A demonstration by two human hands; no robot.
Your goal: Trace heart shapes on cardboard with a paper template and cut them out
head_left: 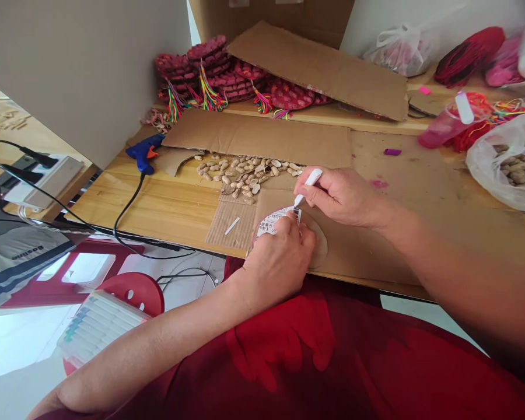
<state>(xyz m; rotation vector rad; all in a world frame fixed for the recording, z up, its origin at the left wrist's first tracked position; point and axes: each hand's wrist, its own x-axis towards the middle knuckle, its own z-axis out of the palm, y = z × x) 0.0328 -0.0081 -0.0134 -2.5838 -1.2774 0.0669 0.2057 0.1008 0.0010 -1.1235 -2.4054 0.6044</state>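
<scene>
My left hand presses down on a round disc with a printed label, fingers curled over it, on a sheet of cardboard at the near table edge. My right hand pinches a white pen, its tip touching the disc's edge just above my left fingers. A traced circle shows on the cardboard beside the disc. A pile of peanuts lies just beyond my hands.
A blue glue gun lies at the left with its black cord hanging off the table. Pink tasselled pouches and cardboard pieces fill the back. Plastic bags sit at the right. A red stool holds a marker box.
</scene>
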